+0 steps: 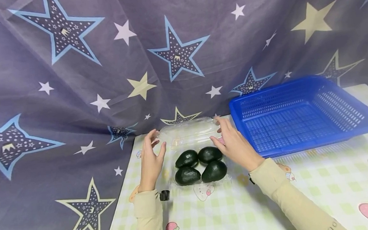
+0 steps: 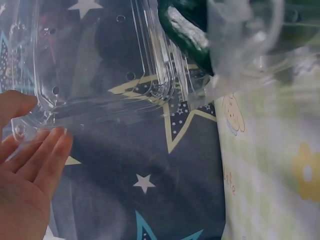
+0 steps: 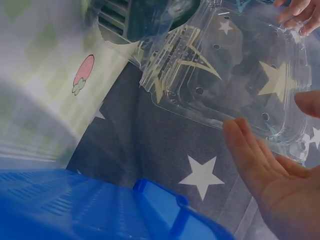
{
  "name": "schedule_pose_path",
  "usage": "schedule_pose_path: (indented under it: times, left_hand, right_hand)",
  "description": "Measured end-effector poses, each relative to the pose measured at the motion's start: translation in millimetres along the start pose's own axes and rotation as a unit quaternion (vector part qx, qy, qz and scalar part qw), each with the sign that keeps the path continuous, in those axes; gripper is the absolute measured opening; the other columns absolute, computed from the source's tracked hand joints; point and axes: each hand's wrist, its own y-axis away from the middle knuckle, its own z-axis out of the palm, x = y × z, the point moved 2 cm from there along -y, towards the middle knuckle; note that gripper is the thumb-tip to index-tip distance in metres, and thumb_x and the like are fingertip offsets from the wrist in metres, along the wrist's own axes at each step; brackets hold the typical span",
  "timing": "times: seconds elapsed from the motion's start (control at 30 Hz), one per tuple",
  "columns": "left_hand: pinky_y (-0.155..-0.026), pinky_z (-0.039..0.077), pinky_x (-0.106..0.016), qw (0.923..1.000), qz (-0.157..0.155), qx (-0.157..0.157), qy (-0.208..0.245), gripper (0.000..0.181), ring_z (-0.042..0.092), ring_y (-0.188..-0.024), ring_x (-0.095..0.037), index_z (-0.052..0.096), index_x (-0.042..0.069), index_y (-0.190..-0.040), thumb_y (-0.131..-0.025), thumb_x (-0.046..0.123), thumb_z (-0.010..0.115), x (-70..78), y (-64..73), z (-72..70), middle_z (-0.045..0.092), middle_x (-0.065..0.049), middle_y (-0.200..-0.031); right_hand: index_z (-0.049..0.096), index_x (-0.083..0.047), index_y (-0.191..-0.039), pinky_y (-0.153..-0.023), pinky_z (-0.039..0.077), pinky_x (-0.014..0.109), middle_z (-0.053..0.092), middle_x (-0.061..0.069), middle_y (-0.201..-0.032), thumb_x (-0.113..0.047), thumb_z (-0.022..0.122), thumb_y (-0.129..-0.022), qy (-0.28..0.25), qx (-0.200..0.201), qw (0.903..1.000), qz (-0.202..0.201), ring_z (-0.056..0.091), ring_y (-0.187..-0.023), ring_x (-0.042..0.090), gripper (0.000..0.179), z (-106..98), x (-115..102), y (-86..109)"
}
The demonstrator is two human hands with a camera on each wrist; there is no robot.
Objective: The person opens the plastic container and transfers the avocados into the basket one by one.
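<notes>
A clear plastic clamshell box (image 1: 172, 182) sits on the table with several dark green avocados (image 1: 187, 175) in its base. Its see-through lid (image 1: 188, 132) is raised at the far side, tilted up against the curtain. At the lid's left edge is my left hand (image 1: 152, 162), its fingertips touching the corner and its thumb spread apart. My right hand (image 1: 236, 145) is at the opposite edge, fingers nearly straight and thumb apart. In the right wrist view, those fingertips (image 3: 235, 125) meet the lid's rim. Both wrist views show the lid's small round holes.
A blue plastic basket (image 1: 285, 123) stands on the table to the right, close to my right hand. Behind the table hangs a grey-purple curtain (image 1: 114, 63) with stars. A green-checked cloth (image 1: 203, 216) with cartoon prints covers the table.
</notes>
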Motion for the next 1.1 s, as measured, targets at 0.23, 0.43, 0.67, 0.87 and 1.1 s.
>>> schedule_pose_path:
  times: [0.23, 0.43, 0.67, 0.87, 1.1]
  left_hand:
    - [-0.105, 0.051, -0.035, 0.9988, -0.027, -0.013, 0.038, 0.059, 0.054, -0.126, -0.027, 0.034, 0.003, -0.15, -0.097, 0.007, 0.061, -6.5, -1.3, 4.4, 0.054, -0.018, -0.135]
    - [-0.111, 0.046, -0.036, 0.9983, -0.04, -0.038, 0.019, 0.064, 0.05, -0.134, -0.026, 0.03, 0.004, -0.153, -0.098, 0.01, 0.061, -12.2, -1.5, 9.4, 0.049, -0.014, -0.146]
    - [-0.111, 0.046, -0.036, 0.9961, -0.059, -0.06, -0.027, 0.058, 0.049, -0.134, -0.026, 0.036, 0.007, -0.151, -0.099, 0.013, 0.06, -9.8, 4.2, 10.7, 0.048, -0.013, -0.146]
    - [-0.101, 0.054, -0.039, 0.9977, -0.042, -0.049, -0.022, 0.043, 0.058, -0.118, -0.029, 0.051, 0.008, -0.139, -0.098, 0.009, 0.061, -7.6, 10.6, 10.4, 0.055, -0.013, -0.131]
    - [-0.095, 0.056, -0.043, 0.997, -0.05, -0.058, -0.007, 0.035, 0.062, -0.11, -0.031, 0.057, 0.009, -0.132, -0.097, 0.007, 0.062, -9.7, 18.3, 10.5, 0.058, -0.013, -0.124]
  right_hand:
    - [0.026, -0.001, -0.151, -0.078, 0.062, 0.039, 0.05, 0.019, -0.134, -0.023, 0.063, -0.098, -0.001, -0.006, 0.9999, 0.009, 0.067, -0.096, 0.027, 0.069, 2.2, 3.2, -1.2]
    - [0.015, 0.001, -0.156, -0.079, 0.062, 0.043, 0.05, 0.021, -0.134, -0.023, 0.062, -0.099, 0.008, -0.017, 0.9997, 0.017, 0.069, -0.09, 0.027, 0.078, 2.2, 4.9, -1.5]
    - [0.018, 0.001, -0.156, -0.079, 0.061, 0.045, 0.048, 0.023, -0.137, -0.022, 0.063, -0.097, 0.03, -0.021, 0.9993, 0.008, 0.067, -0.087, 0.026, 0.078, 2.2, 6.4, -0.7]
    - [0.019, 0.001, -0.155, -0.078, 0.062, 0.044, 0.047, 0.024, -0.138, -0.02, 0.065, -0.096, 0.043, -0.027, 0.9987, -0.002, 0.068, -0.086, 0.027, 0.078, 2.4, 6.0, 0.6]
    - [0.026, 0.001, -0.152, -0.074, 0.062, 0.042, 0.051, 0.021, -0.127, -0.02, 0.064, -0.096, 0.056, -0.04, 0.9975, -0.014, 0.067, -0.085, 0.025, 0.072, 3.7, 4.7, 1.9]
